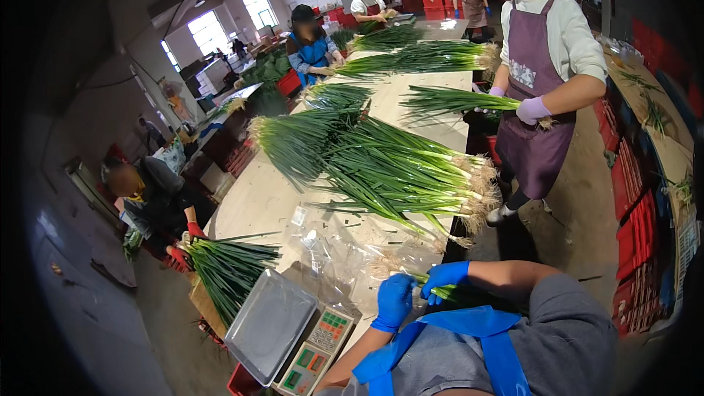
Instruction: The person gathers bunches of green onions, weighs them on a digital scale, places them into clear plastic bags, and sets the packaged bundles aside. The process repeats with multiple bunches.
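Both of my hands wear blue gloves and are close together at the table's near edge. My right hand is closed around a small bunch of green onions, whose leaves trail toward my body on the right. My left hand has curled fingers at the bunch's root end; whether it grips the stalks is hidden. Pale roots show just beyond it. Clear plastic bags lie in front of my hands. Past them, a large pile of green onions rests with its roots over the table's right edge.
A digital scale with a metal pan stands at my left. A person in red gloves handles green onions at the left; one in a purple apron holds a bunch at the right. Red crates line the right side.
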Available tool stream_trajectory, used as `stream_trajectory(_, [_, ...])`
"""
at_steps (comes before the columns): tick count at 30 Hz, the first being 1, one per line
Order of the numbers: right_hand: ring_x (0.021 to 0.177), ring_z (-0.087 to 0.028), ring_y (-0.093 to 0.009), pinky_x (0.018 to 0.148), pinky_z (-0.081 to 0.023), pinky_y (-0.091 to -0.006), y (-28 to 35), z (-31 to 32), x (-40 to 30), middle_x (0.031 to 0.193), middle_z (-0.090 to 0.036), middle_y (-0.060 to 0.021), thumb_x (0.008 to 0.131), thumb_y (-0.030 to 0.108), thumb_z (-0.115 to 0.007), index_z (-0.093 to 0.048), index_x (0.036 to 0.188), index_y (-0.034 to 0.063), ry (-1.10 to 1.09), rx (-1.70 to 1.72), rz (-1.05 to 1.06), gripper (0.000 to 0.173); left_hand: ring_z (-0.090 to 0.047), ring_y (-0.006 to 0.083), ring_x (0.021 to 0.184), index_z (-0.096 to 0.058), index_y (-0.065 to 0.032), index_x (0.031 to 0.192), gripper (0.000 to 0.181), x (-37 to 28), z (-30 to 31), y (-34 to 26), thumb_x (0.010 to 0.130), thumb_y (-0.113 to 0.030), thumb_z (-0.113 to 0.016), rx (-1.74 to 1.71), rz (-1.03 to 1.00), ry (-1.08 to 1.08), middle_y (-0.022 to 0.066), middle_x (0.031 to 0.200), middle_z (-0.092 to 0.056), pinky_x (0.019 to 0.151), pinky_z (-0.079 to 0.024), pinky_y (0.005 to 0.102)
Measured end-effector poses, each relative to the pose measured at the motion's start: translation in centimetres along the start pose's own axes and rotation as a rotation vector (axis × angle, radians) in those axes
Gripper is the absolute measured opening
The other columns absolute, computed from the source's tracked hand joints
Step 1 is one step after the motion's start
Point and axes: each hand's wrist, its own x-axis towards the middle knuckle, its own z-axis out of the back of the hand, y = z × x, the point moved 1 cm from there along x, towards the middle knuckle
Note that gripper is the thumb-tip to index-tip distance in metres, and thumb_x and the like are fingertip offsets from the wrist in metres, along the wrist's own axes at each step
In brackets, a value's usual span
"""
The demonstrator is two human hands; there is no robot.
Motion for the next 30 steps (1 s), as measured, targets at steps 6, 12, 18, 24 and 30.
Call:
stream_trajectory(6, [0.069,-0.061,-0.02,0.064,-0.049,-0.0294,2.4,1.1,-4.1,0.085,-0.064,-0.0171,0.075,0.01,-0.064,-0.061,0.094,-0.0058,0.518,0.295,0.263,0.025,-0.057,0.0354,0.069,-0.058,-0.0017,0.076,0.018,0.9,1.5,-0.9,0.06,0.008,-0.057,0.01,-0.038,-0.109,0.0157,0.073,-0.056,0.06,-0.045,0.0379])
stream_trajectory(12, [0.07,-0.064,-0.019,0.062,-0.054,-0.0304,1.5,1.9,-2.0,0.088,-0.065,-0.0148,0.078,0.012,-0.065,-0.062,0.097,-0.0046,0.063,0.084,0.299,0.025,-0.057,0.0333,0.069,-0.058,-0.0022,0.077,0.016,0.1,-0.5,-0.5,0.065,0.007,-0.061,-0.071,0.005,0.028,0.0153,0.075,-0.056,0.062,-0.046,0.0345])
stream_trajectory(18, [0.064,-0.065,-0.02,0.06,-0.054,-0.0301,4.0,0.4,-2.9,0.078,-0.066,-0.0137,0.076,0.013,-0.069,-0.062,0.095,-0.0045,0.047,-0.029,0.118,0.027,-0.055,0.0207,0.101,-0.043,-0.0102,0.123,0.037,-2.7,-2.9,2.7,0.092,-0.027,-0.051,-1.019,0.827,-0.123,0.0075,0.113,-0.054,0.086,-0.045,0.0325])
stream_trajectory(24, [0.08,-0.064,-0.018,0.071,-0.053,-0.0312,5.1,-1.4,-0.7,0.094,-0.065,-0.0136,0.079,0.018,-0.07,-0.054,0.112,0.0002,0.301,-0.116,0.156,0.041,-0.06,0.0175,0.084,-0.057,-0.0055,0.111,0.03,-0.1,-1.6,0.7,0.086,-0.022,-0.06,-1.201,1.115,-0.615,0.006,0.094,-0.062,0.07,-0.049,0.0283])
stream_trajectory(30, [0.112,-0.049,-0.019,0.094,-0.04,-0.0327,1.5,1.7,0.8,0.125,-0.051,-0.0125,0.078,0.021,-0.071,-0.037,0.132,0.0014,0.67,-0.33,0.141,0.066,-0.055,0.0109,0.073,-0.059,-0.0111,0.09,0.012,-2.9,7.0,0.8,0.083,-0.021,-0.061,-0.932,0.864,-1.031,0.0005,0.08,-0.058,0.067,-0.045,0.0252])
